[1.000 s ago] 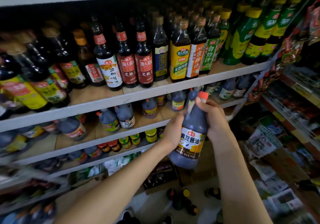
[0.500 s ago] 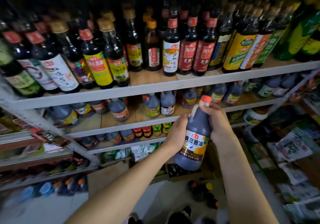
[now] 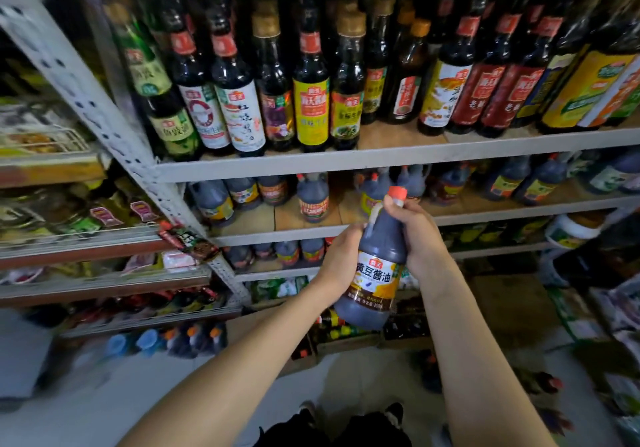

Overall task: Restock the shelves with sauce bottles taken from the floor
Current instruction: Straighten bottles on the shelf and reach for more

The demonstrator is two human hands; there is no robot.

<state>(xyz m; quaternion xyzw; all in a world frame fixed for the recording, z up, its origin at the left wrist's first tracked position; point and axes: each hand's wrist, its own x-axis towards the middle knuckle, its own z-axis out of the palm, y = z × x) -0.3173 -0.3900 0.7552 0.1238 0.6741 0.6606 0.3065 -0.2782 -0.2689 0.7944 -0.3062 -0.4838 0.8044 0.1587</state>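
Observation:
I hold a dark soy sauce jug (image 3: 375,273) with a red cap and a yellow-orange label in front of the shelves. My left hand (image 3: 341,256) grips its body from the left side. My right hand (image 3: 414,230) wraps its neck and handle just under the cap. The jug hangs tilted slightly, level with the second shelf (image 3: 311,230), where similar dark jugs (image 3: 313,197) stand with bare wood between them. More bottles (image 3: 334,325) sit in boxes on the floor below the jug.
The top shelf (image 3: 381,156) is packed with tall glass sauce bottles (image 3: 310,93). A slanted white perforated upright (image 3: 104,114) divides this rack from a left rack of packets. Blue-capped bottles (image 3: 149,341) stand on the floor at left. My shoes (image 3: 346,419) are below.
The view has swung to the left, bringing the left rack and its upright into sight. Both hands keep the same hold on the jug, which stays at about the same height.

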